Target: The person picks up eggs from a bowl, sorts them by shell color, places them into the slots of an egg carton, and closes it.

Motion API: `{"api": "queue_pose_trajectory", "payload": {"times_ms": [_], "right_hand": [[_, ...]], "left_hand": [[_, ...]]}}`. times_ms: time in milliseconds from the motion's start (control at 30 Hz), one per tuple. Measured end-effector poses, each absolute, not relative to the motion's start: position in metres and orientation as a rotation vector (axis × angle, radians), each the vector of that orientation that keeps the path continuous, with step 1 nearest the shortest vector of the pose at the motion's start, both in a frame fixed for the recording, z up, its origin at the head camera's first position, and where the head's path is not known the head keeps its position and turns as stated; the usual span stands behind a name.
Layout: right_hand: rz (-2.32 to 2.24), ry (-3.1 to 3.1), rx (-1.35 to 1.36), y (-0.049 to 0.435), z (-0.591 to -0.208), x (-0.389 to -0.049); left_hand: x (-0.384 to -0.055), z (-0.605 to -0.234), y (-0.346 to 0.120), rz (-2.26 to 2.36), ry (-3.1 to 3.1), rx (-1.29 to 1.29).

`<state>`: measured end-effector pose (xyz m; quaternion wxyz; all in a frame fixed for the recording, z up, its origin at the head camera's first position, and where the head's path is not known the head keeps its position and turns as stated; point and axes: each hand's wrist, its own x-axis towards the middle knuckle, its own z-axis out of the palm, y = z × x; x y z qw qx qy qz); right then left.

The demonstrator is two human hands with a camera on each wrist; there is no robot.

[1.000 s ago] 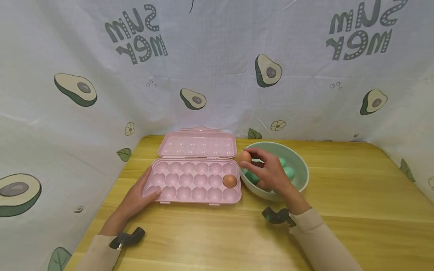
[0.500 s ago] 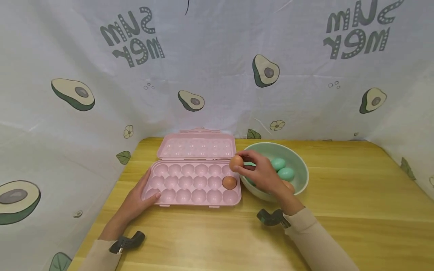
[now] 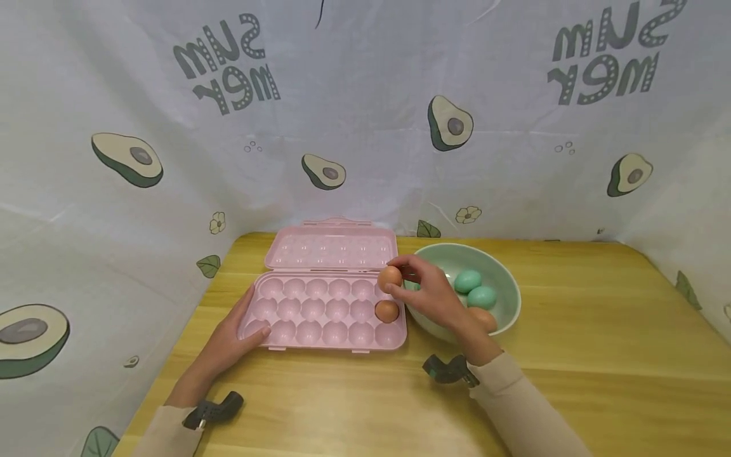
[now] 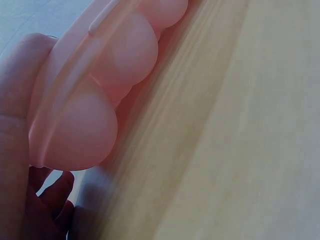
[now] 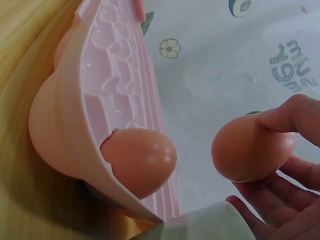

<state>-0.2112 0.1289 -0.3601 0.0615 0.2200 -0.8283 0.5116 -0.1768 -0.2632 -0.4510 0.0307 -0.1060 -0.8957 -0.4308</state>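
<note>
My right hand (image 3: 434, 292) pinches a brown egg (image 3: 389, 278) between thumb and fingers, over the back right corner of a pink egg tray (image 3: 325, 346). In the right wrist view this held egg (image 5: 250, 149) hangs clear of the cups. A second brown egg (image 3: 387, 311) sits in the middle row's rightmost cup, its rounded end standing above the rim. My left hand (image 3: 231, 333) grips the tray's left end, the thumb over the front corner and the fingers along the side. Seen from the left wrist, the thumb (image 4: 17, 95) lies across the tray's edge.
A pale green bowl (image 3: 507, 279) stands close at the tray's right, under my right forearm. In it lie green eggs (image 3: 468, 280) and a brown egg (image 3: 483, 318). The tray's lid (image 3: 331, 249) leans open toward the printed cloth (image 3: 377, 127) behind the wooden table (image 3: 342, 400).
My right hand has carried the brown egg left, from over the bowl's rim to above the tray's back right cup. The left hand has stayed at the tray's end.
</note>
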Motion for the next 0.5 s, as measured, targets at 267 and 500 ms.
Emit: {"api": "queue_pose_trajectory", "payload": {"times_ms": [267,500], "right_hand": [[1.503,-2.53,0.682,0.124,-0.366,-0.217],[1.491,-2.569,0.699,0.116,-0.367,-0.22]], "left_hand": [[-0.176,-0.453,-0.263,-1.323,-2.759,-0.317],[-0.178,-0.455,-0.264,-1.318,-2.756,-0.319]]}}
